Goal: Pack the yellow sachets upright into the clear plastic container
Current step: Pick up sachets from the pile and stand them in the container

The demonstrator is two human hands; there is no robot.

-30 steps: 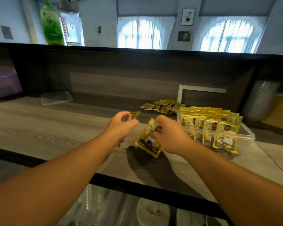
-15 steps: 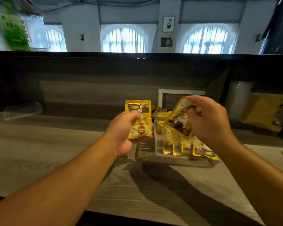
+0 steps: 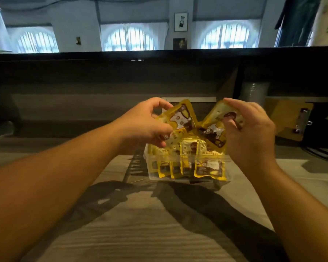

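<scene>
Left hand (image 3: 146, 123) pinching a sachet (image 3: 179, 119), right hand (image 3: 252, 129) gripping another (image 3: 214, 129). Both tilted, just above the container (image 3: 178, 159) at 12 o'clock, packed with upright sachets.

Sachet held in left hand (image 3: 180, 120): we see printed pictures, no legible words.
Sachet held in right hand (image 3: 215, 129): likewise illegible.
Packed sachets (image 3: 187, 159): lettering blurred, we cannot read it.

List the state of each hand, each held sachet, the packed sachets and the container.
Left hand: grips a sachet, above the container.
Left sachet: held, tilted, not yet in.
Right hand: grips another sachet, above the container.
Right sachet: held, tilted, not yet in.
Packed sachets: standing upright in the container.
Clear plastic container: open, lidless, on the counter, nearly full.
</scene>
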